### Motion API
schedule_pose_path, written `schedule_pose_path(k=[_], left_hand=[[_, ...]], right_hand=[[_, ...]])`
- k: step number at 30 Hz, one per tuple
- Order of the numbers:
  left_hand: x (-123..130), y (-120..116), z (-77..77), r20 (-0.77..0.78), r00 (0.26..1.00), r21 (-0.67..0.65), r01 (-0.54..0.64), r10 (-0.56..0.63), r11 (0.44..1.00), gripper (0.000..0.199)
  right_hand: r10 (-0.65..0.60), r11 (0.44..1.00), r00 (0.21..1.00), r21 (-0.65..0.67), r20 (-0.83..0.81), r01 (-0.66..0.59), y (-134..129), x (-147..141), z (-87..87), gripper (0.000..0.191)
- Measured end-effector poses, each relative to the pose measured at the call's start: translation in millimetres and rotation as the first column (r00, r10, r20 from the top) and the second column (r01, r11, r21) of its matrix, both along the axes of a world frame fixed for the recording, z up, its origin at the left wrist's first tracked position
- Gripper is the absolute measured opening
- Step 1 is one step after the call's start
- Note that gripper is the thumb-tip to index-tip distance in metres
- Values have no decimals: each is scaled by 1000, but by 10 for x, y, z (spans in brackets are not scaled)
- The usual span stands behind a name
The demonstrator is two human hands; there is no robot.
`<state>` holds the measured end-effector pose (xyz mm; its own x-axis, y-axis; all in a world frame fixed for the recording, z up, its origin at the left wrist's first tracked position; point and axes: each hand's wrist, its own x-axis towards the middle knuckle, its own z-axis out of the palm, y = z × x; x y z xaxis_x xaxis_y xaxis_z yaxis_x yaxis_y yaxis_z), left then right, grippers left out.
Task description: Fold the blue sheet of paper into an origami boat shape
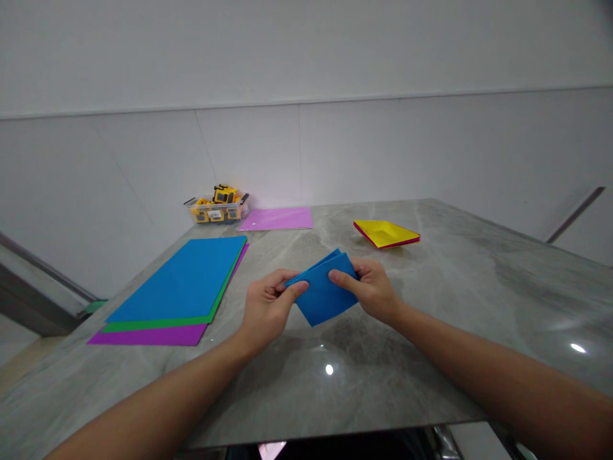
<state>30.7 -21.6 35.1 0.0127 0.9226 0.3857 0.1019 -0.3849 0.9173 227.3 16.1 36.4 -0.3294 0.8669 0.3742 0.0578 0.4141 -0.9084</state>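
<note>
A folded piece of blue paper is held up above the table, tilted, with its folded layers slightly apart along the top edge. My left hand pinches its left corner between thumb and fingers. On the other side, my right hand grips the right edge, thumb flat on the front face and fingers behind. To the left lies a stack of large coloured sheets, with a blue sheet on top, then a green sheet and a purple sheet showing below.
Yellow and red folded papers rest on the grey marbled table at the right. Toward the wall are a pink-purple sheet and a clear plastic box of yellow toy vehicles. The table's front edge runs beneath my forearms.
</note>
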Motion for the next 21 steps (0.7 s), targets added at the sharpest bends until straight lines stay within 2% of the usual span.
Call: schedule_pose_path(k=[4, 7, 9, 11, 13, 16, 18, 21], left_hand=[[-8, -1, 15, 57, 997, -2, -42, 42, 999, 19], [-19, -2, 33, 82, 996, -9, -29, 30, 1000, 23], [-32, 1, 43, 72, 997, -2, -24, 24, 1000, 24], [-47, 16, 46, 52, 998, 2, -25, 25, 1000, 25], [-60, 46, 42, 38, 999, -20, -1, 1, 1000, 26], [-68, 106, 32, -18, 991, -137, 132, -135, 982, 26], [-64, 134, 26, -82, 963, -233, 231, -256, 945, 25], [-52, 136, 18, -70, 883, -405, 399, -463, 822, 26]], right_hand=[[-5, 1000, 1000, 15, 17, 5, -51, -23, -23, 41], [-27, 995, 997, 98, 67, 20, -102, -50, -7, 42], [-71, 987, 997, 148, 41, 64, -121, -73, 17, 37], [-119, 986, 991, 110, -64, 125, -113, -85, 47, 31], [-129, 991, 982, 14, -134, 133, -79, -74, 72, 36], [-85, 996, 995, -40, -50, 83, -12, -21, 75, 32], [-43, 998, 999, -43, -15, 43, 22, 2, 46, 32], [86, 990, 996, -111, -15, -87, 60, -19, -20, 33]])
